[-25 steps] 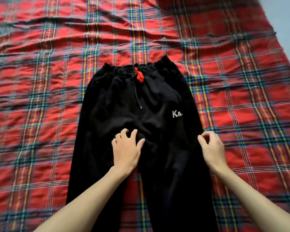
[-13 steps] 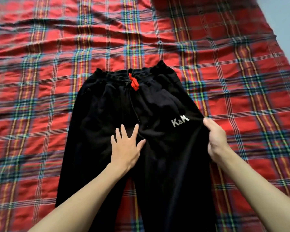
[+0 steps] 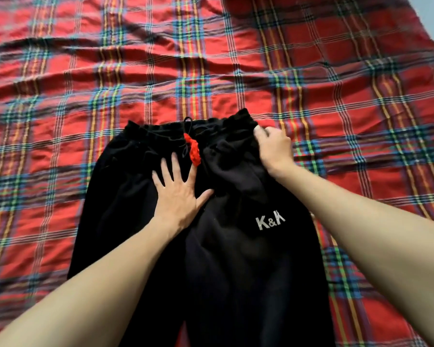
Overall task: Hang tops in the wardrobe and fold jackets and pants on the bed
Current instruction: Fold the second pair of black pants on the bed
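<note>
The black pants [image 3: 236,259] lie front-up on the bed, waistband away from the person and legs running out of view below, with the white K&K logo [image 3: 269,222] on the right hip and a red drawstring end [image 3: 194,152] at the waist centre. The right hand [image 3: 273,150], which half a second ago held the outer seam beside the logo, has climbed to the right corner of the waistband, and its fingers curl round the gathered edge. How much cloth they hold is hidden behind the back of the hand. The left hand [image 3: 177,194] has slid up from the crotch and presses flat, fingers spread, just below the waist, touching the red end. This likely sets up folding the right half over the left. The plaid bedspread [image 3: 85,71] surrounds them.
</note>
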`<state>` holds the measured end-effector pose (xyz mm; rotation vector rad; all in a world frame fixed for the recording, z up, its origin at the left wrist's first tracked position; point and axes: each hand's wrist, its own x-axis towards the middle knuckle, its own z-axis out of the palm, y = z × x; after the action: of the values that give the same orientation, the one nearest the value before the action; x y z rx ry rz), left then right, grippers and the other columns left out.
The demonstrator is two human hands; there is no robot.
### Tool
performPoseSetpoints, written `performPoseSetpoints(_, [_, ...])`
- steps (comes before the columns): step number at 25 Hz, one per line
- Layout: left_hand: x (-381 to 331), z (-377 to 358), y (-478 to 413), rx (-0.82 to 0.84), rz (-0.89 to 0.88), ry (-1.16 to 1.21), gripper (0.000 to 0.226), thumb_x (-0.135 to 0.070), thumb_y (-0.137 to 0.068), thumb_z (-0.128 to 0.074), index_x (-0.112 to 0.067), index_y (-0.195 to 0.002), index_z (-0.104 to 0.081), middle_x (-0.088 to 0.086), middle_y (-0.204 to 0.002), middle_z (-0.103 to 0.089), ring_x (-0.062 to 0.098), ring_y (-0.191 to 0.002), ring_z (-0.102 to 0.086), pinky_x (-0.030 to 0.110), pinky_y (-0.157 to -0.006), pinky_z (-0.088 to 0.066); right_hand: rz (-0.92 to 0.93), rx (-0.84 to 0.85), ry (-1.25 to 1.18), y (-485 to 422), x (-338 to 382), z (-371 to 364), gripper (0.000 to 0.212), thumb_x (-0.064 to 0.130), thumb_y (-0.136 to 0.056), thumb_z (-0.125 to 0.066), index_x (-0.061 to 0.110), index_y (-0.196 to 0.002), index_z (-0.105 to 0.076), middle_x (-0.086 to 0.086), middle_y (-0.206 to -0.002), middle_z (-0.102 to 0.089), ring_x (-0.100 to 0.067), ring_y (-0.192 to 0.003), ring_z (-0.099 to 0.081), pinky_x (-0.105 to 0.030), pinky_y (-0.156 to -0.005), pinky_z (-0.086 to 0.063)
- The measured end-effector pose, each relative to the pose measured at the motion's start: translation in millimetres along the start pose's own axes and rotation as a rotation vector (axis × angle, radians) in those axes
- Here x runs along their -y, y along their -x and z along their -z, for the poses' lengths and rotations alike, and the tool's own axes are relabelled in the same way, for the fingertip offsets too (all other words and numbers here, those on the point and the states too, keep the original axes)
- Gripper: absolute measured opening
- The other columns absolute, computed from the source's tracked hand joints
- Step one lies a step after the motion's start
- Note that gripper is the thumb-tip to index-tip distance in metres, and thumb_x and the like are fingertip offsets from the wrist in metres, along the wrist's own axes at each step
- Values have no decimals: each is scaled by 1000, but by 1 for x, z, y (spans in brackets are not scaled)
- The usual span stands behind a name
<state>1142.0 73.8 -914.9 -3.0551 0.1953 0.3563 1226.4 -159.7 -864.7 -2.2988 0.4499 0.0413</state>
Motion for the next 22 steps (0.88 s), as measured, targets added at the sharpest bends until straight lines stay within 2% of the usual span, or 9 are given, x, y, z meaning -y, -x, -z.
performPoseSetpoints(2, [2,-6,1,-66,-9,17,87,-79,-84,-7,-27,-151,14,29,-159,0,53,-144,-5,70,-110,-11,-157,-28,-350,-18,-5,9,32,31,-100,-49,6,-84,-60,-16,-83,-63,-24,-82,-55,-34,-74,-38])
performPoseSetpoints(4, [2,-10,-2,-88,-21,27,86,-78,-85,-7,-27,-151,11,30,-159,-4,53,-144,-8,70,-110,-13,-190,-81,53,-20,-8,11,20,27,-98,-49,11,-99,-60,-15,-93,-65,-32,-92,-58,-37,-77,-40])
performPoseSetpoints(5, [4,-10,-5,-91,-23,36,86,-79,-85,-7,-27,-151,11,30,-159,-5,53,-144,-9,71,-110,-14,-97,-148,288,-17,-3,8,19,22,-95,-49,15,-110,-58,-15,-104,-63,-34,-100,-57,-39,-81,-40])
performPoseSetpoints(7, [6,-11,-6,-89,-25,39,86,-80,-84,-3,-28,-152,12,29,-159,-8,52,-144,-12,70,-110,-16,347,-259,343,-8,21,-7,39,10,-84,-51,19,-123,-54,-9,-116,-55,-29,-104,-52,-39,-84,-40])
performPoseSetpoints(9, [4,-6,-5,-60,-30,42,85,-80,-84,-4,-31,-153,9,28,-158,-13,51,-143,-16,69,-109,-17,656,-35,315,-4,46,-29,36,15,-85,-57,21,-121,-57,-3,-117,-51,-23,-100,-54,-38,-79,-46])
performPoseSetpoints(12, [13,15,-6,-125,-18,168,75,-76,-87,-22,-33,-148,-23,21,-148,-32,44,-132,-35,60,-104,-30,557,201,413,-4,48,-46,28,37,-89,-65,19,-110,-59,1,-113,-51,-23,-101,-59,-39,-72,-51])
performPoseSetpoints(15, [63,57,-51,-336,-10,162,53,-54,-92,-48,-20,-132,-47,13,-130,-47,35,-106,-52,49,-83,-44,562,98,446,-5,42,-47,31,44,-88,-66,18,-102,-57,2,-103,-55,-25,-89,-63,-34,-60,-43])
performPoseSetpoints(19, [114,98,-98,-191,-295,-37,38,-47,-87,-63,-14,-107,-63,8,-106,-65,32,-102,-52,44,-88,-36,681,21,483,-4,56,-34,27,47,-95,-54,21,-102,-52,-1,-97,-64,-35,-80,-66,-37,-57,-42])
performPoseSetpoints(22, [119,112,-118,-219,-153,101,35,-48,-91,-57,-17,-107,-60,11,-98,-64,31,-105,-51,44,-92,-33,627,-43,379,-32,73,-22,25,46,-96,-51,21,-97,-50,-5,-88,-68,-36,-78,-64,-35,-59,-34])
